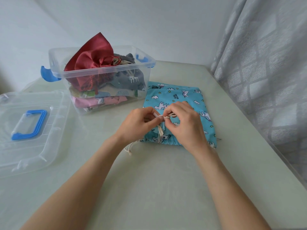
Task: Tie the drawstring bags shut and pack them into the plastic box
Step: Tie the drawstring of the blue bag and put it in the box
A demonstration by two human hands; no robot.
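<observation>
A turquoise drawstring bag [182, 100] with a unicorn print lies flat on the table, right of centre. Its cream drawstring [160, 128] runs up from the gathered mouth between my hands. My left hand [141, 123] pinches one end of the cord and my right hand [184, 123] pinches the other, the two crossing just above the bag. A second cord end [128, 149] trails off the bag's near left corner. Behind the bag stands the clear plastic box [146, 63] with blue clips, holding a red satin bag [94, 57], a grey bag [131, 78] and a pink one [99, 102].
The box's clear lid [54, 130] with a blue handle [31, 125] lies flat at the left. A grey patterned curtain [269, 72] hangs along the table's right edge. The pale green table [149, 180] stretches toward me beneath my forearms.
</observation>
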